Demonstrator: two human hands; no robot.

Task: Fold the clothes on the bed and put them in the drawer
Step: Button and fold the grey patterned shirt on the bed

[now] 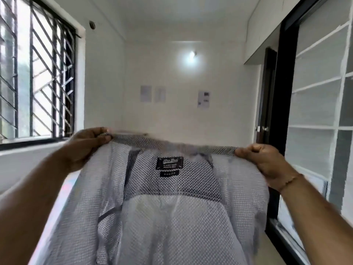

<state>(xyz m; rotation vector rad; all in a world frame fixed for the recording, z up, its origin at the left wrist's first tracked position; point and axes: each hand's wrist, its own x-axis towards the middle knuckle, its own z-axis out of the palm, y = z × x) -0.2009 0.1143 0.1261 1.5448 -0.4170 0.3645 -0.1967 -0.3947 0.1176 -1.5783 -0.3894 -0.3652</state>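
Both hands pinch the grey shirt (172, 213) at its shoulders, the left hand (86, 148) and right hand (265, 161) equally near, stretching its top edge level between them while its long axis hangs straight down, off any surface.

A home bedroom: barred window (36, 69) at 9 o'clock, lit wall lamp (193, 54) at 12, white wardrobe shelves (321, 96) and dark door (268, 96) at 3.
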